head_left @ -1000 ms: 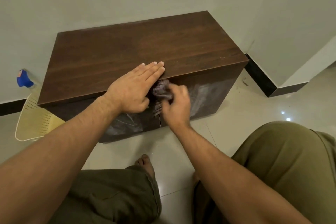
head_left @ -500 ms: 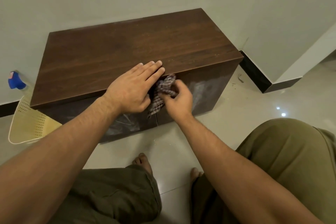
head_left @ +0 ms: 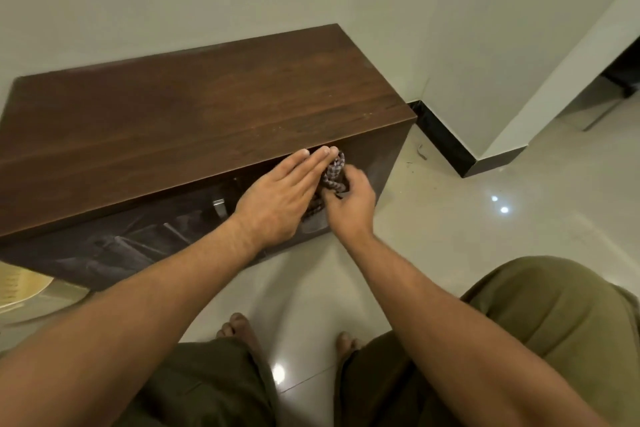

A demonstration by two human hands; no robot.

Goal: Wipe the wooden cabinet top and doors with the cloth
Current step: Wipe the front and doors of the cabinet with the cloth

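A low dark wooden cabinet [head_left: 194, 114] stands against the wall, its top bare. Its dark glossy doors [head_left: 138, 239] face me, smeared with pale streaks. My left hand [head_left: 277, 198] lies flat with straight fingers, the fingertips touching the front edge of the top. Just right of it my right hand [head_left: 349, 204] grips a bunched checked cloth [head_left: 334, 170] against the upper part of the right door. A metal handle [head_left: 220, 208] shows left of my left wrist.
Glossy pale floor tiles [head_left: 467, 211] surround the cabinet. A black skirting [head_left: 446, 142] runs along the wall corner on the right. A cream perforated plastic object [head_left: 14, 284] lies at the left edge. My bare feet [head_left: 239, 326] and olive-clad knees are below.
The view has shifted so the cabinet sits further left. My right hand with the cloth has moved up toward the top edge. My left hand stays at the front edge.
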